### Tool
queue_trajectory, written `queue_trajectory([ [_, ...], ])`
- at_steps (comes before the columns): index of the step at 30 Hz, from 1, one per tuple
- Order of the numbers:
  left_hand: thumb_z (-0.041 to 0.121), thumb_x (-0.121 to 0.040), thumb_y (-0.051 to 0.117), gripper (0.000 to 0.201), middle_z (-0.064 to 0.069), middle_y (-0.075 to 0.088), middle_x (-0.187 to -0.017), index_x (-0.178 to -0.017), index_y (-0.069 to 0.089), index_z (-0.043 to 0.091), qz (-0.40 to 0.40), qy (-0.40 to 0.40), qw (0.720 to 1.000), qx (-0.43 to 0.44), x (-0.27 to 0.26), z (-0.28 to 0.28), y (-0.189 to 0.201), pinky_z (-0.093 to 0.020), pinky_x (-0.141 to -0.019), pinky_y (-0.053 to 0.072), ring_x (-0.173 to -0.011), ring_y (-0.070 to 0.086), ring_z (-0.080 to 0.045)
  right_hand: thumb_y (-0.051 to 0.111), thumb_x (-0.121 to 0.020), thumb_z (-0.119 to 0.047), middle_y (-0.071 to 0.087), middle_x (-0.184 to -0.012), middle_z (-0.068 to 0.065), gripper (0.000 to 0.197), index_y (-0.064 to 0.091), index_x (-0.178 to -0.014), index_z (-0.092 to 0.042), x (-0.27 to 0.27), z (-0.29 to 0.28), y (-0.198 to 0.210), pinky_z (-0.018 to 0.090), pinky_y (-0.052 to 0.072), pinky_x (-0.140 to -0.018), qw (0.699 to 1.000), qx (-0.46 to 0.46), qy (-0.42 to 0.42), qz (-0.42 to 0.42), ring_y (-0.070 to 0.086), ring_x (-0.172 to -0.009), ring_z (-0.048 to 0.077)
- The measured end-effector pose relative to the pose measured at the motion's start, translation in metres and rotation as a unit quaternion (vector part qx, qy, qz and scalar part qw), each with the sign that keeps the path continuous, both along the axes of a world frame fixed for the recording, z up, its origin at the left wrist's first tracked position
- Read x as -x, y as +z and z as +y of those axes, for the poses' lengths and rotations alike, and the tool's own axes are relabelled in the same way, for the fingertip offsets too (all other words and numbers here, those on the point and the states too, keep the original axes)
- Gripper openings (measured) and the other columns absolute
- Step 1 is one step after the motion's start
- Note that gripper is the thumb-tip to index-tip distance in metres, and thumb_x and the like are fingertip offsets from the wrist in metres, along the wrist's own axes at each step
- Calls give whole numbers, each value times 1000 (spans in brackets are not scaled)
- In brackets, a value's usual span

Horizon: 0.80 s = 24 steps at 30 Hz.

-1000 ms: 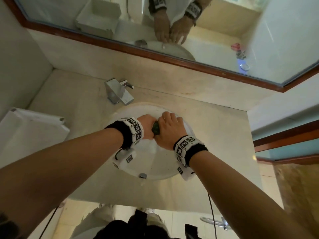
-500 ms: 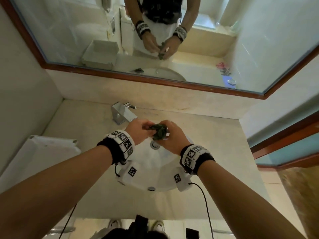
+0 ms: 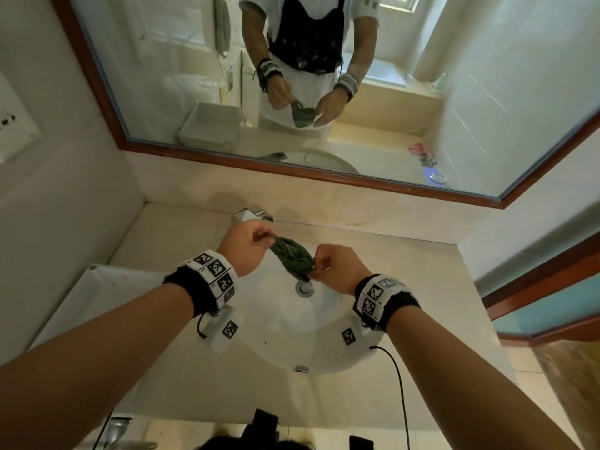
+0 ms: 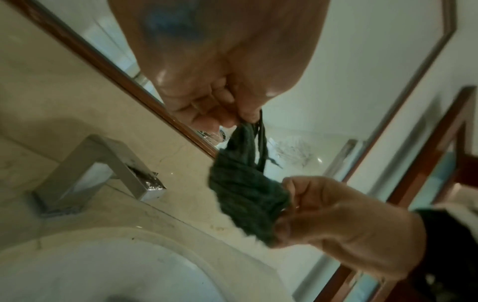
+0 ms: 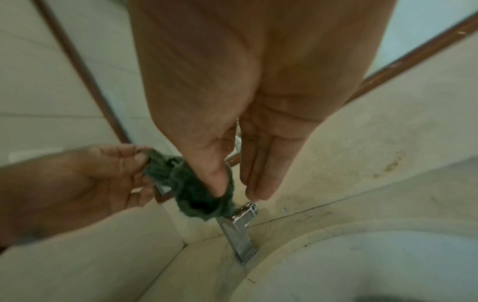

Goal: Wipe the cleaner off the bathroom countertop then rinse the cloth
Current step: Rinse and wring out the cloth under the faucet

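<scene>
Raised cloth [image 3: 292,259] off basin since 1 s ago, spread apart between hands | left hand [image 3: 245,246] pinched far end, fingers curled | right hand [image 3: 337,266] pinched near end | held above sink [image 3: 328,362], before tap [image 4: 108,167].

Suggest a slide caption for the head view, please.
Both hands pinch a crumpled green cloth above the sink.

One dark green cloth [image 3: 292,256] is held by two hands, the left hand [image 3: 242,251] and the right hand [image 3: 337,266]. One sink [image 3: 259,326], one drain [image 3: 304,288], one faucet [image 3: 251,216] and one mirror [image 3: 487,92] are counted. Two wrist bands are worn.
</scene>
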State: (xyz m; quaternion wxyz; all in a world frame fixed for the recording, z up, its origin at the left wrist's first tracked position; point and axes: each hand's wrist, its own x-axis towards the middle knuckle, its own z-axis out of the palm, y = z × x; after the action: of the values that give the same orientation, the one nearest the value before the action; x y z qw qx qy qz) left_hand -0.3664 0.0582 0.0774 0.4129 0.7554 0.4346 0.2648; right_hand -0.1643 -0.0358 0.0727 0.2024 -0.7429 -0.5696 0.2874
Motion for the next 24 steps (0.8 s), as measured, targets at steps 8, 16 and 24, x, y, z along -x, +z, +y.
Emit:
queue_trajectory([
  [8,0,-93,51,27,-7,62,-81,-84,57,24,-46,-33,997,60,14,14,10,-48,-81,51,-78,59,-26,80,-76,-29,56,-123,-7,61,51,-130,-31,56,28,31,28,53,-82,992,-81,59,78,57,-105,11],
  [16,15,-101,42,31,-12,60,-88,-82,62,31,-83,48,986,136,40,27,21,-40,-73,46,-78,53,-24,65,-82,-11,65,-77,1,10,65,-78,-19,73,51,41,23,41,-64,993,-44,83,-65,58,-75,21],
  [24,23,-88,69,9,4,70,-95,-96,69,27,17,-8,998,56,92,35,31,-36,-88,54,-92,65,-12,55,-77,-1,68,-96,4,22,59,-88,-19,45,60,27,36,55,-79,996,54,7,-65,63,-91,24],
])
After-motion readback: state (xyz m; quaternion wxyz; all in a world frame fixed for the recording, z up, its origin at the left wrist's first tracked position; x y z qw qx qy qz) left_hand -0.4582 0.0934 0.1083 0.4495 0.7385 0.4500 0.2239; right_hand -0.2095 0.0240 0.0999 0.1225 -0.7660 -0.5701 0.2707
